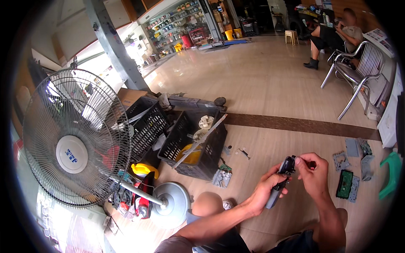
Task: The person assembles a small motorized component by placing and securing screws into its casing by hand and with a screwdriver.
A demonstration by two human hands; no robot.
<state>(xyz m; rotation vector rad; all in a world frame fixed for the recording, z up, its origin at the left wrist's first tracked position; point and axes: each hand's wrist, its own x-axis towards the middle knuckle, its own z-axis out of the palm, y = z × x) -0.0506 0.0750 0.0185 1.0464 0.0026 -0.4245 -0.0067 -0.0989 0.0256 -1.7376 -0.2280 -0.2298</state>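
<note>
Held at a slant over the floor is a long, narrow dark-grey device [275, 195] with a black, uneven mechanism at its upper end; its exact kind is unclear. My left hand [262, 189] wraps round its middle. At the mechanism's right side is my right hand [315, 173], its thumb and fingers curled into a pinch against that end. Whatever small part lies between those fingertips is hidden. On the floor to the right lie a green circuit board in a black frame [345, 184], a grey metal plate [355, 188] and several other grey metal parts [341, 160].
A large standing fan [71, 154] with a round base [171, 205] stands at left. Black plastic crates [192, 162] sit ahead, one with a metal strip across it. A green plastic piece [390, 175] lies far right. Beyond are a metal chair [358, 76] and a seated person [337, 36].
</note>
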